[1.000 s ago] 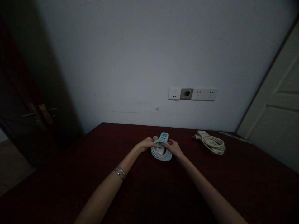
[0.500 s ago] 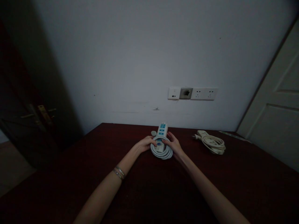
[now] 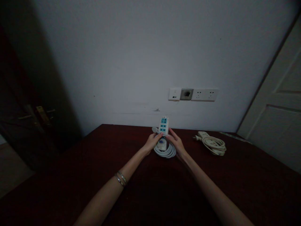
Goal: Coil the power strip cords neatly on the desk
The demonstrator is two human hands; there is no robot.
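Note:
A white power strip (image 3: 164, 125) with blue sockets is between my hands, its far end tilted up toward the wall. Its white cord (image 3: 166, 153) lies coiled around the near end, and the plug (image 3: 154, 129) sticks out on the left. My left hand (image 3: 151, 142) is closed on the strip and coil from the left, thumb on top. From the right, my right hand (image 3: 176, 142) grips the same strip and cord, its thumb across the top. The undersides of both hands' fingers are hidden.
A second power strip (image 3: 202, 135) with a coiled cream cord (image 3: 214, 144) lies to the right on the dark red table (image 3: 150, 194). Wall sockets (image 3: 204, 94) sit above the table's back edge. Doors (image 3: 279, 116) stand at both sides.
The power strip's far end has risen and tilted up. Both thumbs have moved farther up along the strip, and the coil now sits slightly farther right.

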